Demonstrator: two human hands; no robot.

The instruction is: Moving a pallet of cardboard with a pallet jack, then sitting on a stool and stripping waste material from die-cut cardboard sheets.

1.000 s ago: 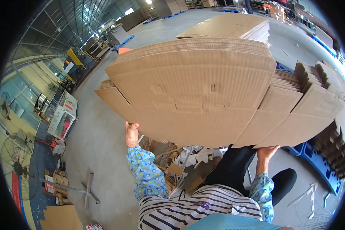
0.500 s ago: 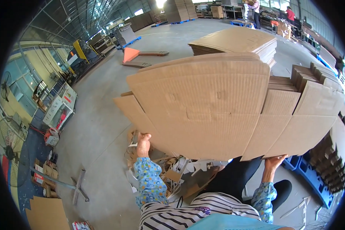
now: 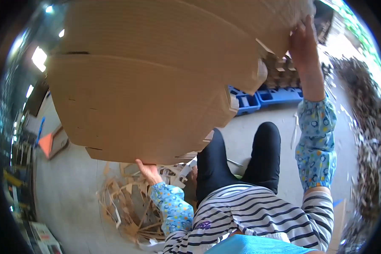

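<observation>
A large stack of flat brown cardboard box blanks [image 3: 156, 93] is raised and tilted in front of me, filling the upper middle of the view. My left hand [image 3: 148, 171] grips its bottom edge, thumb in sight and most fingers hidden behind the board. High on the right, my right hand [image 3: 304, 46] is closed on the far right edge, somewhat smeared by motion. Layered flaps and cut notches show along the right side of the blanks. Patterned blue sleeve covers are on both my forearms.
Below the blanks lies a heap of cardboard scraps [image 3: 131, 203]. A blue plastic pallet [image 3: 279, 96] with stacked notched cardboard is behind, to the right. More scraps [image 3: 360, 127] are piled along the far right. At left stands an orange pallet jack [image 3: 51, 143]. My legs are just below the blanks.
The blanks have swung up and turned, their right end rising. My right hand has moved from the bottom edge to high on the right; my left hand stays at the bottom edge. The view has turned.
</observation>
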